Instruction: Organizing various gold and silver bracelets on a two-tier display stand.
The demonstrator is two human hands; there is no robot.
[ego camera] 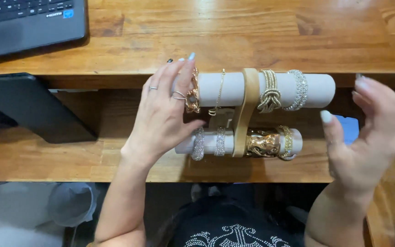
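We see the left hand [163,116] laid over the left end of the upper roll of a two-tier bracelet stand [245,110], fingers slightly spread and touching a chunky gold bracelet [192,98] there (whether they pinch it, we cannot tell); the right hand [366,132] hangs open just beside the stand's right end, fingers apart, holding nothing; the stand sits on the lower wooden shelf [42,160]; a laptop [28,23] lies on the desk above.

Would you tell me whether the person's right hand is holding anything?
Empty: the right hand is open, fingers spread, apart from the two-bar bracelet stand.
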